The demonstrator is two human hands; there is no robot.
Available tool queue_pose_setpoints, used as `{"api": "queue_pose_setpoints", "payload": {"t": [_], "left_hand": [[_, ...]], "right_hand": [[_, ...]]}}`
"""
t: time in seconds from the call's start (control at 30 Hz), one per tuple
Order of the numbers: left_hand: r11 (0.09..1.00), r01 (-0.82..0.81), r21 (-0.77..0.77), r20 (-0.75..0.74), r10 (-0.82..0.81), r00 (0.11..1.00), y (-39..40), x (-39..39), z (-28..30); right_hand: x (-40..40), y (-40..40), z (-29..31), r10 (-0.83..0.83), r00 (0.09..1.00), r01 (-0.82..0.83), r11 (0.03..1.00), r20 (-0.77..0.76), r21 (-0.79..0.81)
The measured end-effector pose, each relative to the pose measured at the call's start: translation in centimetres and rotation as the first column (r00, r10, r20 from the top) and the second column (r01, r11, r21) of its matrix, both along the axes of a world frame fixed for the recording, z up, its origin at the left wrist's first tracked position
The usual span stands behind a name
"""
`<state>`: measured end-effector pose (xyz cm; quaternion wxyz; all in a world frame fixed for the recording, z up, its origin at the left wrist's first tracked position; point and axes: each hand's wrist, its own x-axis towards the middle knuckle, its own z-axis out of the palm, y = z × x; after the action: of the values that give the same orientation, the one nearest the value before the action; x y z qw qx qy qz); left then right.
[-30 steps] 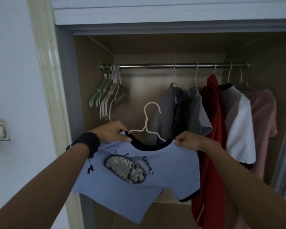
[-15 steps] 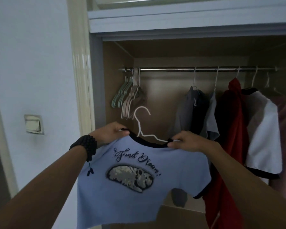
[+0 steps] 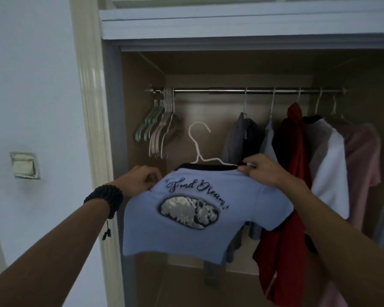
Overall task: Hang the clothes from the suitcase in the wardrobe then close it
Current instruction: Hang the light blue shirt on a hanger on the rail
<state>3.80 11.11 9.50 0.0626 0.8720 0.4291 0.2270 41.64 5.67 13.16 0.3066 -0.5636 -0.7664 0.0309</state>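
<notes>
The right hand point(image 3: 261, 171) pinches the black collar of the blue tee point(image 3: 200, 216) together with the arm of the white hanger point(image 3: 201, 147), fingers curled tight on both; a second ago it only held the shoulder seam, lower and farther left in the view. The left hand point(image 3: 140, 181) (beaded bracelet at the wrist) grips the other shoulder, fingers curled round the cloth, and has slid outward from the collar, so the tee is now spread flatter and its print faces up. The hanger's near arm looks to be under the collar; whether the far arm is seated I cannot tell. The tee hangs in the air between both hands, in front of the open wardrobe, its hook well below the rail point(image 3: 248, 91) and not yet on it. Beyond, spare hangers point(image 3: 160, 129) bunch at the rail's left end, and five garments hang to the right, the red one point(image 3: 290, 173) nearest the right wrist. A free stretch of rail lies between them, and I judge the hook should go there next. The door stays open; the suitcase is out of view.
</notes>
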Motion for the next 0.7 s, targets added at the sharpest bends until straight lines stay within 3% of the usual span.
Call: {"api": "queue_pose_setpoints", "payload": {"t": [0.1,0.2,0.3,0.37,0.5,0.6,0.67,0.7], "left_hand": [[0.991,-0.085,-0.104,-0.025,0.083,0.996,-0.8,1.7,0.8],[0.898,-0.112,-0.425,0.104,0.171,0.98,-1.9,2.4,1.4],[0.806,-0.046,-0.591,0.038,0.084,0.996,-2.1,2.3,0.9],[0.835,-0.012,-0.551,0.005,0.018,1.0,-1.8,2.4,0.1],[0.936,0.018,-0.352,0.125,0.028,0.992,-1.6,2.6,-0.8],[0.962,-0.029,-0.27,0.145,0.071,0.987,-2.1,2.3,-0.6],[0.958,-0.042,-0.285,0.193,0.1,0.976,-2.8,1.7,-0.3],[0.947,-0.058,-0.315,0.137,0.106,0.985,-3.3,1.5,-0.1]], "right_hand": [[0.9,-1.3,0.4,-0.016,0.999,0.016,1.0,-0.049,-0.007],[1.8,-2.0,0.4,-0.043,0.999,0.044,0.999,-0.031,0.02],[2.8,-1.8,-0.2,-0.098,0.995,0.098,0.994,0.01,0.039],[3.3,-1.5,-0.8,-0.128,0.992,0.127,0.991,0.019,0.038],[4.2,-0.9,-2.4,-0.141,0.988,0.138,0.989,0.058,0.048],[4.7,-0.5,-3.3,-0.193,0.939,0.178,0.981,0.283,0.077],[4.8,-0.2,-4.0,-0.243,0.871,0.22,0.97,0.427,0.103],[4.9,-0.1,-4.4,-0.269,0.847,0.234,0.963,0.457,0.134]]}}
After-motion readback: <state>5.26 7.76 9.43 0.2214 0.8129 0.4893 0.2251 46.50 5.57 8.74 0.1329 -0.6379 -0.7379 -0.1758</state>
